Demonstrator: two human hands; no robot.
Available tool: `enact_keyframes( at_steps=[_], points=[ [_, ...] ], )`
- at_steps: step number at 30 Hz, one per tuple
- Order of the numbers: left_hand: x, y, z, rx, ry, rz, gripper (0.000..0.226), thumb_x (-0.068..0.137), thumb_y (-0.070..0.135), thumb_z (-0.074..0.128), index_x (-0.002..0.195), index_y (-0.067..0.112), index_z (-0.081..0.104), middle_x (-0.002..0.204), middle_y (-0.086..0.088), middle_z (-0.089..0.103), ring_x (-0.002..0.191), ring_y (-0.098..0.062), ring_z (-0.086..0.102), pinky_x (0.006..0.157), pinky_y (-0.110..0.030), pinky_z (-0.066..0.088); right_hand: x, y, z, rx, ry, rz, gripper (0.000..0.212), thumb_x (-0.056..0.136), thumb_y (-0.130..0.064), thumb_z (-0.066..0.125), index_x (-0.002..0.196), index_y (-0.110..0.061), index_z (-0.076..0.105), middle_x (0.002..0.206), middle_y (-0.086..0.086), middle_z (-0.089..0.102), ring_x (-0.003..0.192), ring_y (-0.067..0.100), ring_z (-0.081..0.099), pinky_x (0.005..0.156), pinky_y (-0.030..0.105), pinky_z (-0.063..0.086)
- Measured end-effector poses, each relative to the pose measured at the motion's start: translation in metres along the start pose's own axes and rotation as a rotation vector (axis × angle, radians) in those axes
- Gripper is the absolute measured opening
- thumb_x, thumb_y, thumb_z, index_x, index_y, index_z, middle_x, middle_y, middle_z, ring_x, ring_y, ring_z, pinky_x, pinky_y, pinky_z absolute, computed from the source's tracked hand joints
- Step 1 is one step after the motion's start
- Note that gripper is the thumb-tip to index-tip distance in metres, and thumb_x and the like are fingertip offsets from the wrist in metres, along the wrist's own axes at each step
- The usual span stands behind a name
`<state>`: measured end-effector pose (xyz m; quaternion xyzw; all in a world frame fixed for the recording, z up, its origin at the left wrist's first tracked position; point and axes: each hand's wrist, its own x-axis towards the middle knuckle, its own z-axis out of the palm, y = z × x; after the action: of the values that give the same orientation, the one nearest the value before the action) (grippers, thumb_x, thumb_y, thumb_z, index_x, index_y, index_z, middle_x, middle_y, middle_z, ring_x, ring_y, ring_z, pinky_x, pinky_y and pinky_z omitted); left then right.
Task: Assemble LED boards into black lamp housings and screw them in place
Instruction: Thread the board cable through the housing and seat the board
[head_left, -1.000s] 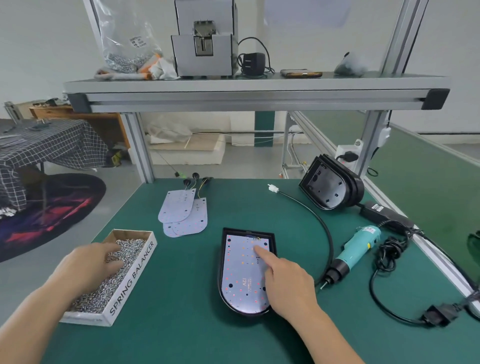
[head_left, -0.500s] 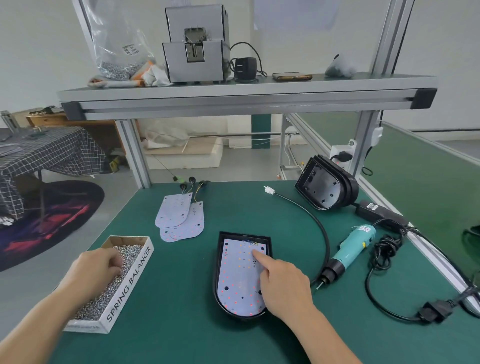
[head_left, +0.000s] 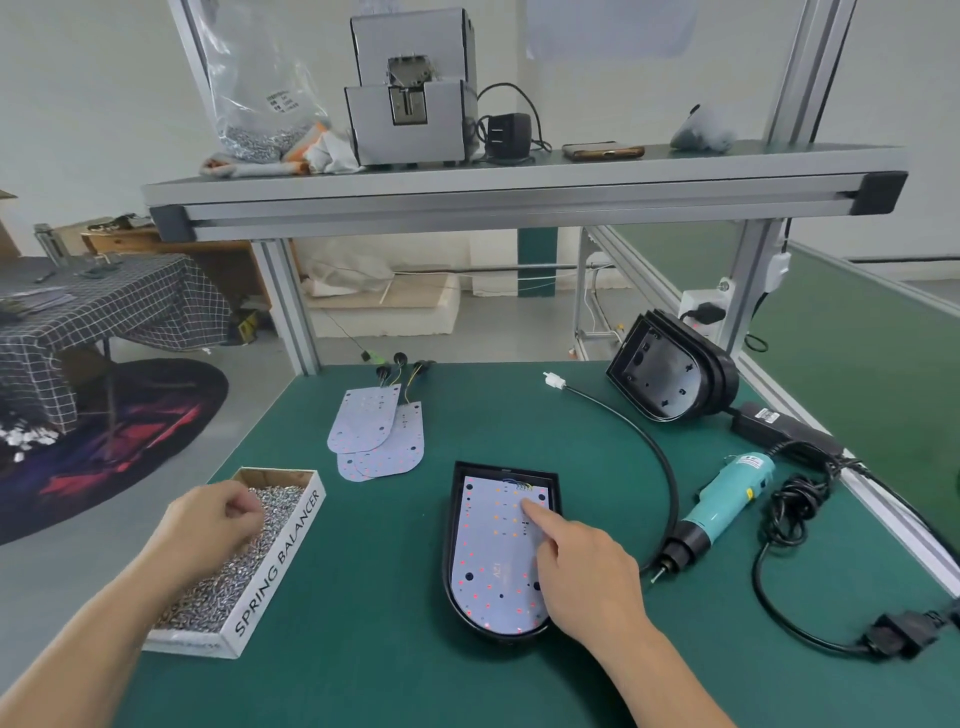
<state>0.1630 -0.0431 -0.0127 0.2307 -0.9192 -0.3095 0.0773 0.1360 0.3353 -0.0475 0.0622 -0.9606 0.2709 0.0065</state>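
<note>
At the front edge of the worktop (head_left: 363, 649), the right hand (head_left: 587, 577) is pressing one straight finger on the LED board (head_left: 488, 551) inside its black housing (head_left: 450, 525). The left hand (head_left: 202, 530) is pinching screws (head_left: 228, 587), probably risking a dropped screw or the board shifting.

Okay, I've got the left hand (head_left: 208, 525) and right hand (head_left: 587, 577) in view, both bare, forearms (head_left: 670, 686) bare too, right down to my frame's bottom edge.
</note>
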Motion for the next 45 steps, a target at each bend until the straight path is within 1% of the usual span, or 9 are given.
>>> enact_keyframes(
  at_steps=[4, 7, 11, 14, 22, 26, 32, 38, 45],
  points=[
    [-0.008, 0.023, -0.009, -1.032, -0.181, -0.224, 0.011, 0.087, -0.007, 0.061, 0.098, -0.008, 0.064, 0.088, -0.018, 0.064, 0.073, -0.017, 0.061, 0.059, -0.018, 0.058, -0.001, 0.000, 0.000, -0.008, 0.002, 0.000, 0.051, 0.102, -0.029, 0.033, 0.145, -0.055, 0.040, 0.108, -0.008, 0.065, 0.097, 0.020, 0.057, 0.075, 0.034, 0.038],
    [-0.025, 0.061, 0.004, -1.505, -0.355, -0.266, 0.008, 0.083, 0.002, 0.060, 0.090, -0.001, 0.061, 0.081, -0.010, 0.062, 0.061, -0.007, 0.060, 0.055, -0.009, 0.052, 0.000, -0.002, -0.001, -0.048, -0.004, 0.003, 0.052, 0.102, -0.028, 0.033, 0.147, -0.054, 0.038, 0.100, -0.008, 0.060, 0.087, 0.019, 0.047, 0.073, 0.034, 0.036],
    [-0.060, 0.128, 0.052, -1.793, -0.705, -0.375, 0.011, 0.081, -0.003, 0.065, 0.089, 0.001, 0.058, 0.080, -0.010, 0.059, 0.060, -0.010, 0.056, 0.048, -0.012, 0.048, -0.003, -0.009, -0.003, -0.149, -0.020, -0.016, 0.056, 0.100, -0.024, 0.033, 0.151, -0.049, 0.033, 0.092, -0.007, 0.043, 0.084, 0.021, 0.044, 0.070, 0.034, 0.034],
    [-0.084, 0.165, 0.081, -1.915, -0.921, -0.398, 0.043, 0.051, -0.020, 0.087, 0.083, -0.004, 0.064, 0.081, -0.013, 0.057, 0.059, -0.014, 0.055, 0.046, -0.016, 0.049, -0.001, -0.011, -0.005, -0.151, -0.026, -0.020, 0.056, 0.100, -0.023, 0.034, 0.152, -0.044, 0.035, 0.098, -0.004, 0.031, 0.097, 0.022, 0.047, 0.072, 0.034, 0.035],
    [-0.094, 0.179, 0.088, -2.127, -0.906, -0.372, 0.047, 0.050, -0.026, 0.083, 0.087, -0.004, 0.063, 0.083, -0.012, 0.056, 0.059, -0.016, 0.054, 0.046, -0.020, 0.049, -0.003, -0.007, -0.003, -0.121, -0.030, -0.005, 0.055, 0.101, -0.025, 0.033, 0.153, -0.045, 0.033, 0.099, -0.004, 0.033, 0.105, 0.020, 0.051, 0.074, 0.033, 0.037],
    [-0.063, 0.148, 0.055, -2.007, -0.499, -0.308, 0.007, 0.084, -0.004, 0.060, 0.088, 0.001, 0.058, 0.082, -0.008, 0.056, 0.060, -0.008, 0.054, 0.050, -0.010, 0.046, -0.003, -0.006, -0.002, -0.098, -0.021, -0.003, 0.055, 0.101, -0.025, 0.033, 0.152, -0.046, 0.033, 0.099, -0.005, 0.036, 0.099, 0.018, 0.049, 0.073, 0.032, 0.036],
    [-0.022, 0.076, 0.014, -1.205, 0.108, -0.154, 0.010, 0.099, -0.003, 0.053, 0.092, -0.005, 0.061, 0.082, -0.011, 0.059, 0.069, -0.014, 0.054, 0.054, -0.010, 0.050, -0.002, -0.003, 0.001, -0.118, 0.008, -0.001, 0.056, 0.100, -0.026, 0.036, 0.151, -0.047, 0.034, 0.099, -0.007, 0.035, 0.087, 0.016, 0.041, 0.070, 0.032, 0.035],
    [-0.008, 0.029, 0.018, -0.712, 0.301, -0.290, 0.009, 0.089, -0.003, 0.067, 0.084, 0.003, 0.071, 0.077, -0.014, 0.069, 0.071, -0.022, 0.061, 0.080, -0.037, 0.056, -0.002, -0.002, 0.003, -0.086, 0.019, -0.015, 0.056, 0.099, -0.026, 0.038, 0.150, -0.047, 0.038, 0.098, -0.007, 0.035, 0.088, 0.016, 0.040, 0.070, 0.032, 0.035],
    [-0.021, 0.050, 0.018, -0.919, 0.275, -0.309, 0.006, 0.087, -0.002, 0.070, 0.093, 0.000, 0.071, 0.081, -0.013, 0.069, 0.069, -0.017, 0.061, 0.075, -0.027, 0.052, -0.003, -0.002, 0.002, -0.088, 0.024, -0.024, 0.054, 0.098, -0.027, 0.039, 0.148, -0.048, 0.038, 0.097, -0.008, 0.034, 0.088, 0.016, 0.042, 0.071, 0.031, 0.035]
  ],
)
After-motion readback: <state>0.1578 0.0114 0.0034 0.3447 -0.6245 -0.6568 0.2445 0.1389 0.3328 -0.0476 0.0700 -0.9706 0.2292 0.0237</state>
